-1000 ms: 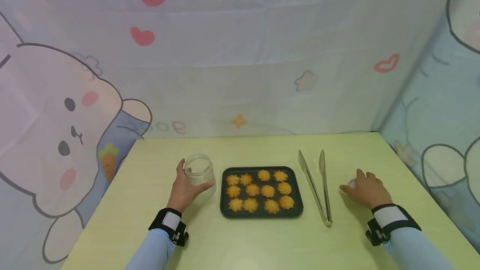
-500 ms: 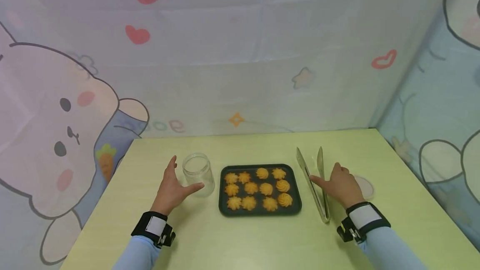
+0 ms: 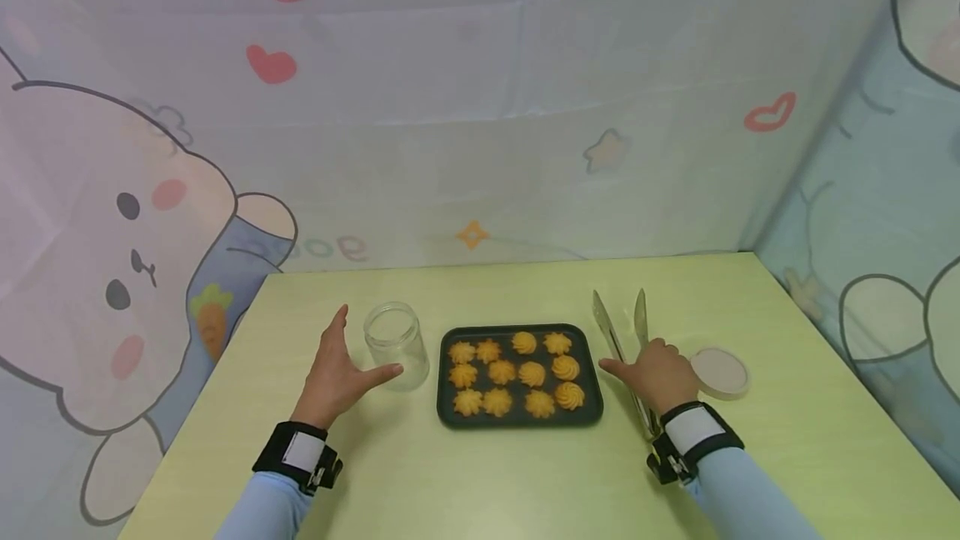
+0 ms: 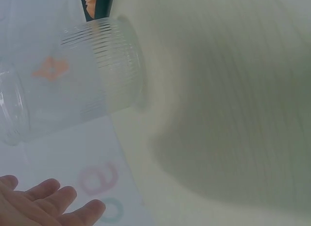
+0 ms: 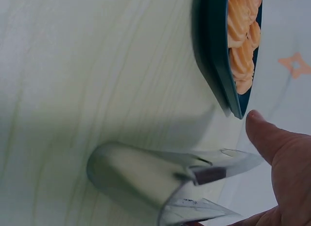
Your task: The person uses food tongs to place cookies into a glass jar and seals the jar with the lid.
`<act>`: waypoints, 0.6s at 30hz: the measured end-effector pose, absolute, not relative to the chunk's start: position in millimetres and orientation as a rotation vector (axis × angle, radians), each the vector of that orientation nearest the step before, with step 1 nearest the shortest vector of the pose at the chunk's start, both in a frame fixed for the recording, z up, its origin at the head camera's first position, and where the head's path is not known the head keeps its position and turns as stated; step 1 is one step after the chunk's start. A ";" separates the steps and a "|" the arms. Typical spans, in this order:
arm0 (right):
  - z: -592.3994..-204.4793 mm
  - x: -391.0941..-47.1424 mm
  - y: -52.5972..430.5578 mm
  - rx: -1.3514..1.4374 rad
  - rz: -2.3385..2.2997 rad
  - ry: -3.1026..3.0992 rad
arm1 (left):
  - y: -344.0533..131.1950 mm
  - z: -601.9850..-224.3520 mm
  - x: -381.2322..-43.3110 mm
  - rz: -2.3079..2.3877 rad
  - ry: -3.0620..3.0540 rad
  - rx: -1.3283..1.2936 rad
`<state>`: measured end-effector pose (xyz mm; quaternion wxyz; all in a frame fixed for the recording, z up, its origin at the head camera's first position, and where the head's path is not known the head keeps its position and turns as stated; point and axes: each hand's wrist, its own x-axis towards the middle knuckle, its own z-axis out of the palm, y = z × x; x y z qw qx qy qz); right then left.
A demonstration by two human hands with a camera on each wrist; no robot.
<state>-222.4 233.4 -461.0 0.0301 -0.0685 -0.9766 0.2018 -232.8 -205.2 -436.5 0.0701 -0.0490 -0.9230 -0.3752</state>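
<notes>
My left hand [image 3: 333, 377] is beside a clear jar [image 3: 395, 348], thumb and fingers spread apart with nothing held. In the left wrist view its fingers [image 4: 58, 201] are apart from the jar, which stands upright without a lid. My right hand [image 3: 660, 377] is over the metal tongs [image 3: 641, 319], covering their middle. Its thumb [image 5: 272, 138] stretches out toward the tray's corner, clear of the tongs; the other fingers are mostly hidden. The tongs lie on the table with their arms spread.
Between the hands lies a dark tray [image 3: 517, 421] holding several piped cookies [image 3: 502, 372]. A round white lid [image 3: 720, 372] lies on the table [image 3: 480, 482] right of the tongs. A printed cloth [image 3: 450, 107] hangs behind the table.
My left hand has drawn back left from the jar and let go of it. My right hand has moved left from the lid to above the tongs, leaving the lid uncovered.
</notes>
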 end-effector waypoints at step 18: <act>-466.0 -223.7 234.6 -0.210 0.614 -3.016 | -204.7 -433.1 -232.9 -1.136 -2.793 -0.153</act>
